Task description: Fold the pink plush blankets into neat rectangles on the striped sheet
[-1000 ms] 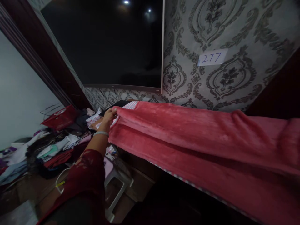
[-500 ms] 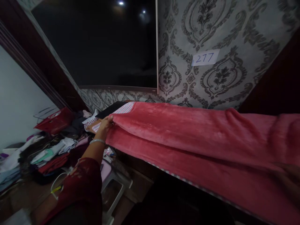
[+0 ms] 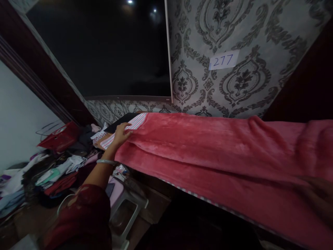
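A plush pink-red blanket (image 3: 208,139) lies folded over lengthwise along a surface below the wall, its lower layer hanging past the front edge. At its left end, my left hand (image 3: 121,134) rests by the folded corner, thumb and fingers apart, beside a striped strip of cloth (image 3: 137,120). My right hand (image 3: 316,191) is at the far right, on the front fold of the blanket. It is dim and blurred, so its fingers are hard to make out.
Left of the blanket are heaped clothes (image 3: 62,173) and a red bag (image 3: 59,135). A plastic stool (image 3: 130,205) stands below my left arm. Behind are a large dark screen (image 3: 104,52) and patterned wallpaper with a paper label (image 3: 224,60) reading 277.
My left hand has let go of the blanket's folded corner, and its fingers have spread, shifting slightly up and right. The right hand has moved slightly left along the fold.
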Motion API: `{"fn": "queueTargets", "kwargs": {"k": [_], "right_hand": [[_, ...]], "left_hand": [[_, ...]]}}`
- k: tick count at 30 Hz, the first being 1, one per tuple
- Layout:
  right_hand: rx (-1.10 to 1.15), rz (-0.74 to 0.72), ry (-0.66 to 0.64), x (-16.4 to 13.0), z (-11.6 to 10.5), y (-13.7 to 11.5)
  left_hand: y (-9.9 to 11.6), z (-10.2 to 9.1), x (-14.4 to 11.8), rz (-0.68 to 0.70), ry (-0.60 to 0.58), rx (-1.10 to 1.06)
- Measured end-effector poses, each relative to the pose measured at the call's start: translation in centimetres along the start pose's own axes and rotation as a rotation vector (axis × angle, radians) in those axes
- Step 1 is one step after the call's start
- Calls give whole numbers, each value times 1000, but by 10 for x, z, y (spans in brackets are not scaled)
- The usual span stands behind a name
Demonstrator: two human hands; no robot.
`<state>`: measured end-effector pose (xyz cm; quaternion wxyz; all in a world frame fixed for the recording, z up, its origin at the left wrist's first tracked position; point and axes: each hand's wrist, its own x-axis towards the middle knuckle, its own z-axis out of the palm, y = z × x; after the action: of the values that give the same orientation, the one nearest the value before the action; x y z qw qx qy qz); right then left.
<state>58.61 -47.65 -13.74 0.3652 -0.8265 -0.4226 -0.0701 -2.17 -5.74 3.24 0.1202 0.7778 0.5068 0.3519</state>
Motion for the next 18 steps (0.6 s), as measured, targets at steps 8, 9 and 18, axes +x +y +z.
{"fn": "queueTargets", "kwargs": {"k": [8,9,18], "right_hand": [[124,45,-2,-1,-7,-18],[127,49,-9,-2,-10,-24],[20,-143,-3,3,-17,-47]], "left_hand": [[39,55,-17,486,-651,148],[41,61,-17,492,-654,152],[58,80,-6,418,-400,307]]}}
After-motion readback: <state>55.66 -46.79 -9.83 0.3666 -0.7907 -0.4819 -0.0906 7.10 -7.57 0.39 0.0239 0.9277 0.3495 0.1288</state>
